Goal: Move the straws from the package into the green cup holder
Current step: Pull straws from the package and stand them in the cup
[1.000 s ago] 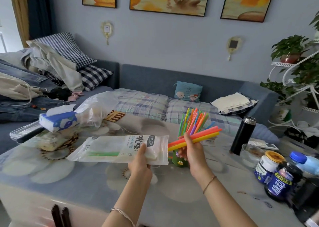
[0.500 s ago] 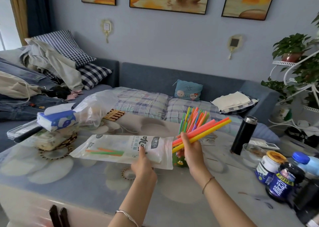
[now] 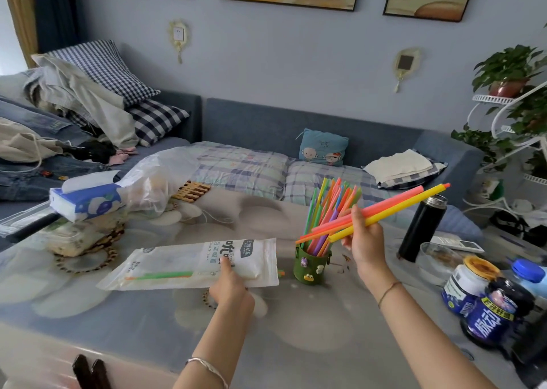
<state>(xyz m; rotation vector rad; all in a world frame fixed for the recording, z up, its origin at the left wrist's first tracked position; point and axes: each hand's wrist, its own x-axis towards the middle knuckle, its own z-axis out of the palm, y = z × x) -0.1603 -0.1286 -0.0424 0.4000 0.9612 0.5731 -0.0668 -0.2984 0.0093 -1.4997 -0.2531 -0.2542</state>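
Living-room setup, sofa behind, and a glossy flower-print table (image 3: pixel 148 314) doing all the work.

Right hand (image 3: pixel 365 242) is pinched shut on a little bundle of straws (image 3: pixel 393 208): pink, yellow and an orange one, gripped nearer their low ends. The bundle lies on a slant, low ends pointing left and down, tips angling up to the right over toward the black flask (image 3: pixel 421 229). Those low ends hang just above and slightly left of the green cup holder (image 3: pixel 312 266), which sits just left of that hand and is already packed with upright straws (image 3: pixel 328 208).

So the thing that matters: the bundle's long axis is closer to flat than upright, and the cup's mouth faces up. My guess is the wrist has to tip the straws toward vertical before the ends will drop in, and the crowd already in there doesn't leave much gap.

Left hand (image 3: pixel 229 285) is further off, closed on the bottom edge of the package (image 3: pixel 192 264) near its open end, thumb on top, bag low over the table. Green and orange straws (image 3: pixel 159 275) show through the film inside, lying lengthwise.
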